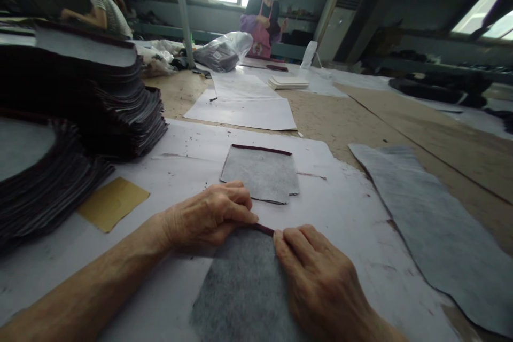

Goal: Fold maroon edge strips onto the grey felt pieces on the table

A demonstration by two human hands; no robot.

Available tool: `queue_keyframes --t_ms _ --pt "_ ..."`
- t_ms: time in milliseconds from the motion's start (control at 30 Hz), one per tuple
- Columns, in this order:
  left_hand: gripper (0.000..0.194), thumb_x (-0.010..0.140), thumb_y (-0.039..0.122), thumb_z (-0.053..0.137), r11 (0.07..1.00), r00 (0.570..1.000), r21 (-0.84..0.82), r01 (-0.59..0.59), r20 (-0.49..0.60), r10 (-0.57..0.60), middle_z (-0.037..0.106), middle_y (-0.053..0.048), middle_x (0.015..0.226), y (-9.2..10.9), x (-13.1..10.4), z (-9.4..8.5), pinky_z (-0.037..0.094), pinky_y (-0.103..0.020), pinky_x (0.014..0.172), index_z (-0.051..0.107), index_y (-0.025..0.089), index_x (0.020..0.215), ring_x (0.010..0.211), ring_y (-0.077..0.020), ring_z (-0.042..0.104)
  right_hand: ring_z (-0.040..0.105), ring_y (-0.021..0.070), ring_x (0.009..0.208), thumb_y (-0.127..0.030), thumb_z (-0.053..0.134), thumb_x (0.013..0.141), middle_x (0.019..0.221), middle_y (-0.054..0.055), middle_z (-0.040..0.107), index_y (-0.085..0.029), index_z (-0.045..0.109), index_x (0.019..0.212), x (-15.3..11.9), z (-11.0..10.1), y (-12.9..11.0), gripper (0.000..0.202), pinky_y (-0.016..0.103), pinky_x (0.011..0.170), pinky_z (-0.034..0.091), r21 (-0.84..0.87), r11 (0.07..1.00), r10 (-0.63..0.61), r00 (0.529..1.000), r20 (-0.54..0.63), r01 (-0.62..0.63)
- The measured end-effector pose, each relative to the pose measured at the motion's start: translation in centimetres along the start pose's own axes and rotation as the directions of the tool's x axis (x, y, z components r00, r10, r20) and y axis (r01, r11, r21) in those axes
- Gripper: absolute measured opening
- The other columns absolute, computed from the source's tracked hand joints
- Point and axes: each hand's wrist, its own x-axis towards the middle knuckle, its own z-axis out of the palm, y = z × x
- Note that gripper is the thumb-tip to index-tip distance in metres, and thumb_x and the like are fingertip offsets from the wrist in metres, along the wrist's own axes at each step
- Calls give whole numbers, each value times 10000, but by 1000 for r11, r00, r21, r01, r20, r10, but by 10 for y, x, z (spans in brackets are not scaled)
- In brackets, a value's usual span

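Note:
A grey fabric piece lies in front of me on white paper, its far edge folded over into a narrow dark maroon strip. My left hand pinches the left end of that fold between thumb and fingers. At the fold's right end, my right hand is closed on the edge, thumb and fingertips pressed together. Just beyond my hands rests a second grey piece, flat, with a maroon folded strip along its far side and a notch at its near right corner.
Tall stacks of dark-edged fabric pieces stand at the left. A yellow card lies beside them. On the right is a long grey fabric sheet. Farther off are a plastic-wrapped bundle, a white pad and two people.

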Motion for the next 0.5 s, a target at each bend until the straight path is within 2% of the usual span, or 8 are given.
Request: queue_keyframes --t_ms 167,300,500 --pt "311 778 5 405 997 999 60 -41 8 40 558 -46 789 0 -3 -3 424 -269 669 640 170 897 745 -146 463 475 205 713 1 342 773 795 102 584 -33 620 964 -3 0 2 339 327 583 458 -21 1000 -11 1000 -19 11" --pt "318 734 -13 401 984 997 159 -78 42 72 556 -59 799 2 -2 -1 420 -284 663 635 153 872 746 -161 448 477 210 703 -13 352 760 798 98 582 -34 580 1093 -3 -1 2 404 336 576 465 -53 998 -12 1000 29 13" --pt "235 673 20 475 951 990 278 -135 76 119 540 -70 794 5 -2 0 411 -323 672 600 131 838 731 -178 431 494 224 727 -37 373 733 835 110 572 -64 558 1134 -4 1 4 443 349 587 475 -95 995 -9 997 77 16"
